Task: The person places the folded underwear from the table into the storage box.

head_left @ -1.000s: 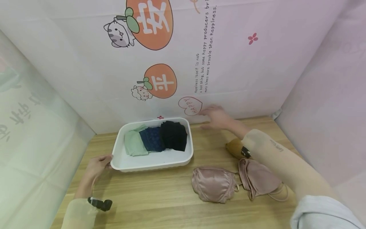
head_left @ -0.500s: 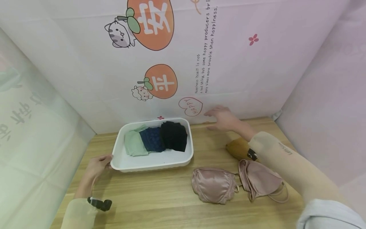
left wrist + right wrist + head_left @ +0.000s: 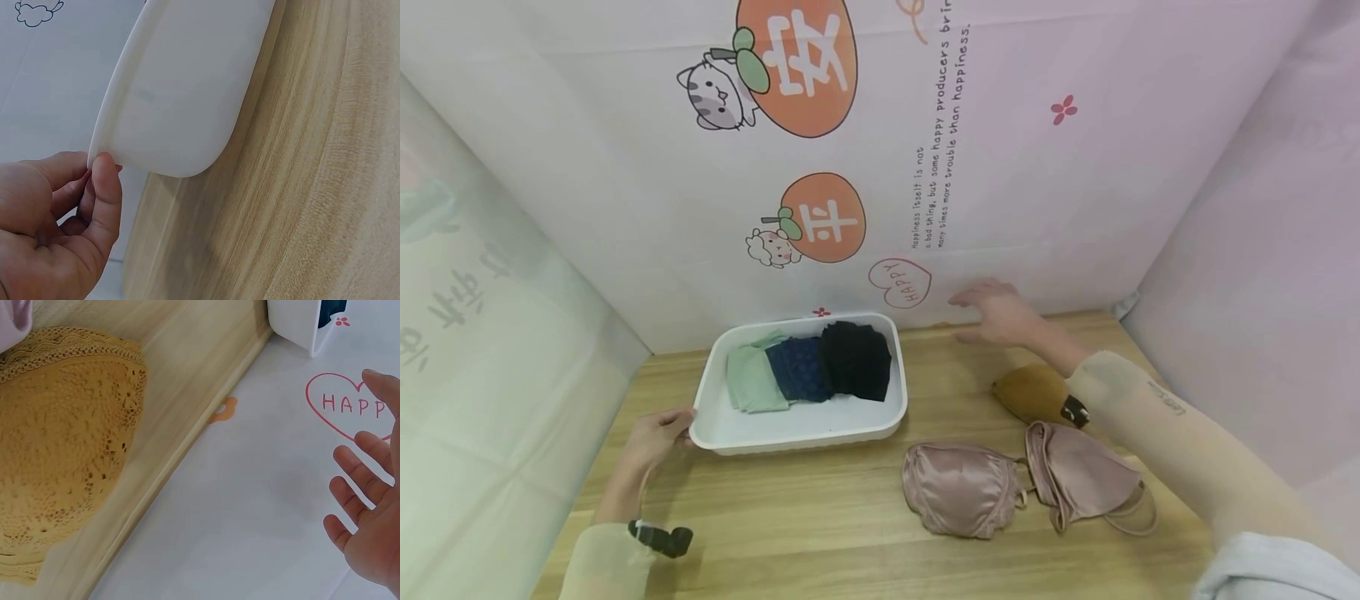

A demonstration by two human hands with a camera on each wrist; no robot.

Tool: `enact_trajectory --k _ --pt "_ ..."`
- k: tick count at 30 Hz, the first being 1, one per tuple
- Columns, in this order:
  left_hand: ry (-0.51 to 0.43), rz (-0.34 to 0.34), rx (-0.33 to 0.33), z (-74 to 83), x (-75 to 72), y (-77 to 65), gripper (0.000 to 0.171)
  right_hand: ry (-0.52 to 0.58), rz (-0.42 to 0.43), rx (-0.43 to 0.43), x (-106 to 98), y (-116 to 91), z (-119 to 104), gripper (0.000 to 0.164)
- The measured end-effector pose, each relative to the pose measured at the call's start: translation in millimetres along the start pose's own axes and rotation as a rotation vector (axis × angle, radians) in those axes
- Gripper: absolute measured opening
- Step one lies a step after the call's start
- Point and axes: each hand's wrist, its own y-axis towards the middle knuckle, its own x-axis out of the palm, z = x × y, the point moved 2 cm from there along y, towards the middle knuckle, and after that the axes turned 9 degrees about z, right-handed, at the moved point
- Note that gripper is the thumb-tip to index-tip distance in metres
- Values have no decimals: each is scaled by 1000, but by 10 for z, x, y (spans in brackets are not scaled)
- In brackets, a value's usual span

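Observation:
A white plastic bin (image 3: 805,434) stands at the back left of the wooden table, holding a folded pale green cloth (image 3: 754,379), a navy cloth (image 3: 801,367) and a black cloth (image 3: 856,360) side by side. At its front left corner my left hand (image 3: 658,435) pinches the rim between thumb and fingers, clearly seen in the left wrist view. My right hand (image 3: 1003,315) hovers near the back edge, fingers spread and nothing held. Below its forearm lies a mustard lace bra (image 3: 69,444), partly hidden by the arm in the head view. In front rests a pink satin bra (image 3: 962,490).
A printed white sheet (image 3: 1000,167) hangs as a wall behind the wooden table (image 3: 790,525), with more sheets at left (image 3: 497,275) and right (image 3: 1247,275). The pink bra's second cup (image 3: 1086,473) and straps spread to the right.
My right hand has drifted to the right, away from the bin, uncovering more of the mustard bra. My left hand keeps its pinch on the rim, and the bin stays put.

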Motion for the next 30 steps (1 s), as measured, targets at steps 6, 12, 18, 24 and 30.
enact_trajectory --k 6,12,18,24,30 --pt "4 5 -2 14 8 -18 54 -4 -11 28 -11 -47 58 67" --pt "-2 -7 -6 31 -3 -17 57 10 2 46 -60 -115 111 68" --pt "-15 -9 -21 14 -1 -10 58 9 13 48 -61 -189 190 65" --pt "-13 -8 -20 2 0 -5 60 7 25 60 -81 -260 235 65" --pt "-10 -7 -17 4 12 -11 59 2 25 73 -103 -339 293 67"
